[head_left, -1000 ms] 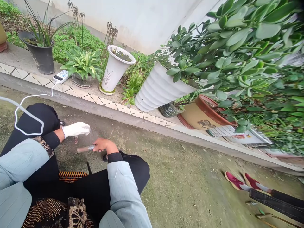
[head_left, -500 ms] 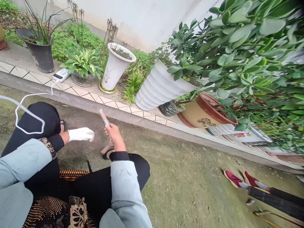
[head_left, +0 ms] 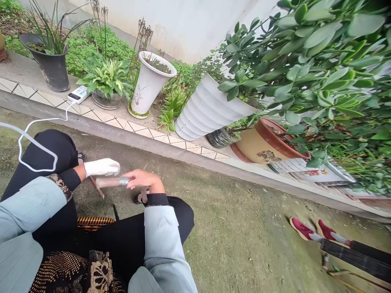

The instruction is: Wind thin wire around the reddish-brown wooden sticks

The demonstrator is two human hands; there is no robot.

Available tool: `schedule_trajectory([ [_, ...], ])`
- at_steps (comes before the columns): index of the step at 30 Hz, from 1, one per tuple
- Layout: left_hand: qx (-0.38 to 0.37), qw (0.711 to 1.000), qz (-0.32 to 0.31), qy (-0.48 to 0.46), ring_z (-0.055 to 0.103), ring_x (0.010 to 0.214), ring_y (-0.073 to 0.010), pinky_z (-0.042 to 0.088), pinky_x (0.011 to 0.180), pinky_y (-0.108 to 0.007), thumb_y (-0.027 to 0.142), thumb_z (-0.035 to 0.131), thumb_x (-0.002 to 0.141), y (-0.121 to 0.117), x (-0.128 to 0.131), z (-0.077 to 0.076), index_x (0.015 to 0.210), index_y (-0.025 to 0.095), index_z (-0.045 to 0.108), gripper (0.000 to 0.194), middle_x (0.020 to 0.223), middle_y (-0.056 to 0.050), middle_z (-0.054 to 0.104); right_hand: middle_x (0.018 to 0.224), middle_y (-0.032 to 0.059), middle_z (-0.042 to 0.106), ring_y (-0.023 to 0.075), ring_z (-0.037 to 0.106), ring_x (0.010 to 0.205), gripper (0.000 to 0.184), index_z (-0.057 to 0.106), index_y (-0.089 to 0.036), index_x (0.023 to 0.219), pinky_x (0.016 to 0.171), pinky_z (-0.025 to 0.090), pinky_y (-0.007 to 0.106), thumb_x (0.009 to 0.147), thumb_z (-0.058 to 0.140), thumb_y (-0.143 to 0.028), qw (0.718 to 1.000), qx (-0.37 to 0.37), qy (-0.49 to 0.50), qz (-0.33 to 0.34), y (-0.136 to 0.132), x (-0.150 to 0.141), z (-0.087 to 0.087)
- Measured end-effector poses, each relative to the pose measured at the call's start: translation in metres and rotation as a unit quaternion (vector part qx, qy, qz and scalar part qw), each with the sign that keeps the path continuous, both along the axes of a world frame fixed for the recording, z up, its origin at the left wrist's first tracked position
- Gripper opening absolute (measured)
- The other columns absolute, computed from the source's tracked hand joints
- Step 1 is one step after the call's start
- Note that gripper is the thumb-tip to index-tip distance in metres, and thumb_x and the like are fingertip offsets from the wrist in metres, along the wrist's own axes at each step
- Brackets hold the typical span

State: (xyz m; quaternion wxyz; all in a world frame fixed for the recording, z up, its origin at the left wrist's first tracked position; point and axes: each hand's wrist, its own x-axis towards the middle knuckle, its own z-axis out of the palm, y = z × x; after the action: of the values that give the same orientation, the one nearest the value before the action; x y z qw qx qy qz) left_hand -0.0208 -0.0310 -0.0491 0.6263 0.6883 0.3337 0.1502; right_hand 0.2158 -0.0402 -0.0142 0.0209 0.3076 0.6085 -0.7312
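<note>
My right hand is closed around a pale, peeled wooden stick, which lies nearly level and points left, blurred by motion. A silvery-grey band of wound wire circles the stick just beside my fingers. Another pale length of wood shows below that hand. My left hand, in a white glove, is curled just above the stick's far end. Its fingertips are pinched, and the fine strand running from them earlier is too thin to make out now. A thin reddish piece slants below the glove, its kind unclear.
Potted plants line a tiled ledge ahead, among them a black pot, a white pot and a ribbed white pot. A power bank sits there with a white cable. Another person's red shoes appear at right.
My right hand has turned the stick from upright to nearly level, its end swinging down and left beneath my gloved hand. The glove has barely shifted. The view has moved slightly.
</note>
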Motion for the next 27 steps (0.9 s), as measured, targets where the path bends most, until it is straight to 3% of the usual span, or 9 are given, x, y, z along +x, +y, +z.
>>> schedule_trajectory([
  [2,-0.030,0.998,0.057,-0.023,0.040,0.050,-0.0098,0.036,0.048,-0.019,0.046,0.051,0.084,0.003,-0.002,-0.001,0.079,0.013,0.060,0.034,0.057,0.001,0.046,0.077,-0.0002,0.063,0.0081,0.054,0.061,0.042,0.064,-0.014,0.104,0.060,0.045,0.021,0.068,0.075,-0.033,0.973,0.042,0.090,-0.209,0.004,0.018,0.011],
  [5,-0.052,0.997,0.055,-0.015,0.037,0.047,-0.0094,0.034,0.044,-0.018,0.046,0.051,0.085,0.001,-0.003,0.004,0.079,0.013,0.062,0.035,0.052,0.003,0.041,0.073,-0.0012,0.059,0.0069,0.050,0.057,0.027,0.061,-0.016,0.085,0.056,0.043,0.020,0.072,0.068,-0.039,0.861,0.114,0.115,-0.483,0.012,0.034,0.009],
  [6,-0.059,0.998,0.026,-0.008,0.036,0.046,-0.0092,0.032,0.043,-0.018,0.045,0.052,0.085,-0.001,-0.003,0.007,0.078,0.013,0.062,0.034,0.052,0.002,0.040,0.071,-0.0015,0.058,0.0070,0.048,0.055,0.026,0.059,-0.016,0.081,0.055,0.042,0.020,0.072,0.067,-0.040,0.833,0.127,0.089,-0.531,0.015,0.037,0.004],
  [8,-0.064,0.998,-0.027,-0.001,0.035,0.045,-0.0087,0.029,0.041,-0.018,0.044,0.055,0.084,-0.004,-0.003,0.014,0.075,0.013,0.062,0.033,0.053,0.001,0.043,0.067,-0.0017,0.057,0.0076,0.046,0.052,0.025,0.059,-0.016,0.080,0.051,0.040,0.021,0.072,0.065,-0.039,0.815,0.148,0.000,-0.560,0.019,0.037,-0.010],
  [13,-0.054,0.997,-0.057,-0.016,0.036,0.045,-0.0075,0.029,0.042,-0.019,0.044,0.058,0.081,-0.007,-0.004,0.026,0.071,0.012,0.061,0.033,0.058,0.000,0.052,0.071,0.0005,0.063,0.0121,0.055,0.060,0.021,0.063,-0.017,0.091,0.059,0.040,0.024,0.080,0.057,-0.034,0.835,0.263,-0.258,-0.409,0.023,0.020,-0.032],
  [18,-0.088,0.992,-0.074,-0.043,0.039,0.047,-0.0081,0.031,0.044,-0.020,0.045,0.059,0.080,-0.008,-0.007,0.030,0.068,0.011,0.060,0.036,0.059,-0.002,0.054,0.101,0.0119,0.068,0.0208,0.062,0.091,0.026,0.065,-0.018,0.102,0.073,0.042,0.028,0.084,0.057,-0.036,0.827,0.327,-0.414,-0.196,0.017,-0.010,-0.036],
  [20,-0.080,0.994,-0.057,-0.048,0.039,0.047,-0.0083,0.031,0.045,-0.020,0.045,0.059,0.081,-0.006,-0.008,0.028,0.070,0.011,0.061,0.035,0.056,-0.001,0.052,0.105,0.0150,0.067,0.0224,0.062,0.096,0.028,0.065,-0.016,0.103,0.074,0.042,0.028,0.086,0.056,-0.035,0.839,0.325,-0.420,-0.119,0.012,-0.022,-0.039],
  [23,-0.039,0.998,-0.008,-0.039,0.039,0.048,-0.0081,0.031,0.044,-0.019,0.043,0.057,0.083,0.000,-0.011,0.020,0.074,0.012,0.061,0.032,0.060,-0.001,0.053,0.091,0.0079,0.069,0.0185,0.063,0.084,0.021,0.069,-0.017,0.092,0.069,0.042,0.024,0.076,0.069,-0.031,0.883,0.286,-0.371,-0.020,0.003,-0.031,-0.037],
  [27,0.020,0.999,0.039,-0.019,0.040,0.049,-0.0077,0.032,0.044,-0.018,0.042,0.055,0.083,0.010,-0.015,0.008,0.076,0.013,0.061,0.030,0.065,-0.001,0.054,0.072,-0.0016,0.064,0.0097,0.056,0.062,0.026,0.069,-0.016,0.094,0.062,0.043,0.021,0.070,0.072,-0.025,0.980,0.056,-0.146,0.126,-0.006,-0.020,-0.017],
])
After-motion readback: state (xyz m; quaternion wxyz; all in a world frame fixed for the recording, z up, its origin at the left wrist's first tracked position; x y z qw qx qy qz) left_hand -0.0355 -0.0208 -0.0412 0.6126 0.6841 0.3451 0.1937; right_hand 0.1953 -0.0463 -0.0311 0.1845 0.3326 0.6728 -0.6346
